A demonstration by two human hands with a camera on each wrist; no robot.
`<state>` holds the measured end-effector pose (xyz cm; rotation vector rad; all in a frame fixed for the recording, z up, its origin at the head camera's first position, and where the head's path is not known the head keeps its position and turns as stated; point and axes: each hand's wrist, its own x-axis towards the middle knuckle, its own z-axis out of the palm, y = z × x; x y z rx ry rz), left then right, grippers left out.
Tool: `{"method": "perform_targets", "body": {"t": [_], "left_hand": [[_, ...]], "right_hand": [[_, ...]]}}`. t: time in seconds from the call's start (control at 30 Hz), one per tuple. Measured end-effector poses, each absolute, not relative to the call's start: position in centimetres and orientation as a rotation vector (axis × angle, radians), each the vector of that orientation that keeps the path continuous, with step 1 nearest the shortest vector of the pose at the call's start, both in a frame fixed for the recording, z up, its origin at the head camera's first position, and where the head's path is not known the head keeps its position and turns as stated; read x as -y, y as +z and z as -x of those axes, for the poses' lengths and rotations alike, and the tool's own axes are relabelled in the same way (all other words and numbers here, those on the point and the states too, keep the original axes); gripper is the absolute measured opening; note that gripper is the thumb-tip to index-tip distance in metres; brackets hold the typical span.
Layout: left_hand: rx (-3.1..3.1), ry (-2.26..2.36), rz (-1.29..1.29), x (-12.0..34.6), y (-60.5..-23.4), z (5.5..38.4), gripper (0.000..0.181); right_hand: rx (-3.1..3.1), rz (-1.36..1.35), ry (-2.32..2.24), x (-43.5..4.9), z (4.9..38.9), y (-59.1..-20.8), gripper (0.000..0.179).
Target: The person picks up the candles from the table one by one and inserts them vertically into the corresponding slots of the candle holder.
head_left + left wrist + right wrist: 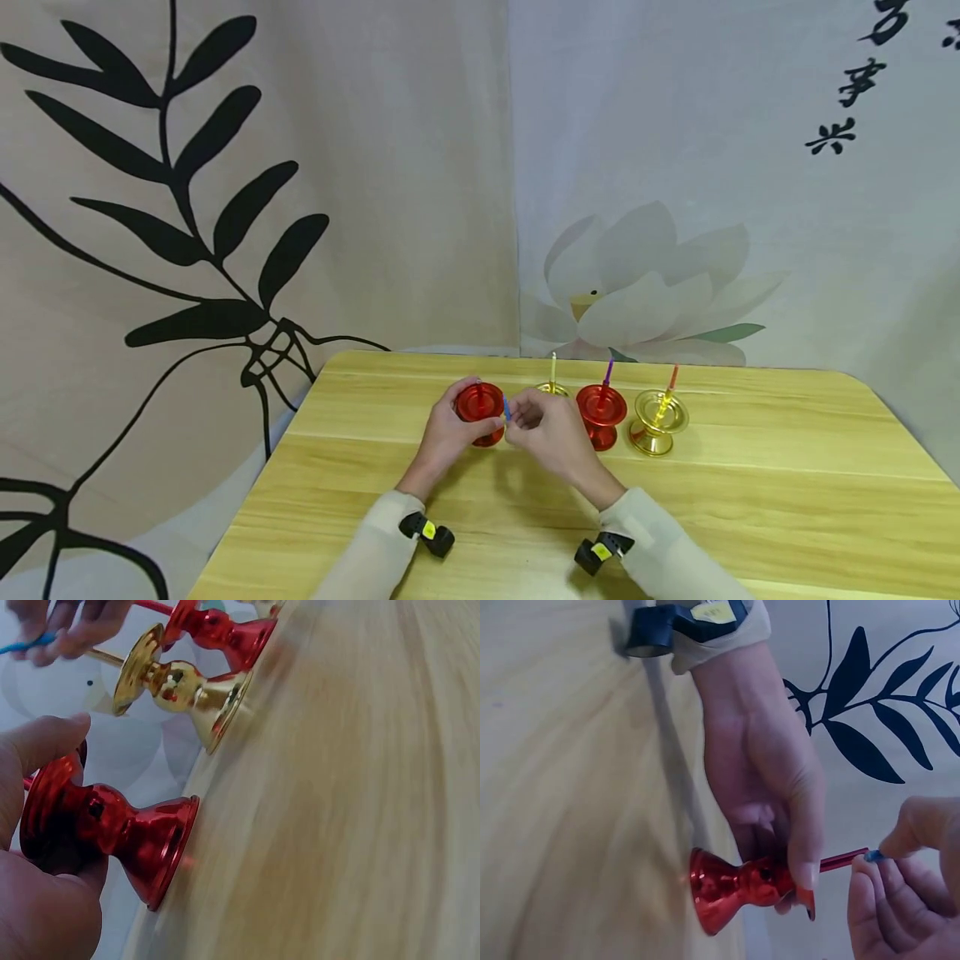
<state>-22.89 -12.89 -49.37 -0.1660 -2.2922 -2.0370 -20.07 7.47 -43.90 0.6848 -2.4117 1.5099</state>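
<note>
My left hand (453,433) grips a red metal candle holder (480,407) that stands on the wooden table (750,500). The left wrist view shows the same holder (112,832) from the side under my thumb. A thin red candle (844,860) sticks out of its cup (735,885). Just to the right, my right hand (547,427) pinches a thin blue candle (507,408) between fingertips, and its end (874,856) is close to the red candle's tip.
Behind my hands stands a row: a gold holder with a yellow candle (552,383), a red holder with a purple candle (601,412) and a gold holder with an orange candle (657,421). A printed cloth backdrop (637,167) hangs behind the table.
</note>
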Motion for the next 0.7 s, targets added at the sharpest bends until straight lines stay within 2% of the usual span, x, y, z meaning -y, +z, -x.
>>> {"method": "perform_targets", "body": {"t": [0.4, 0.7], "left_hand": [[2.273, -2.068, 0.205, 12.0, -49.4, 22.9, 0.08], [2.258, -2.079, 0.244, 11.9, -49.4, 22.6, 0.073]], "right_hand": [[2.313, -0.616, 1.502, -5.7, 22.3, -42.7, 0.006], [2.192, -0.669, 1.477, -4.7, 23.4, -42.8, 0.005]]}}
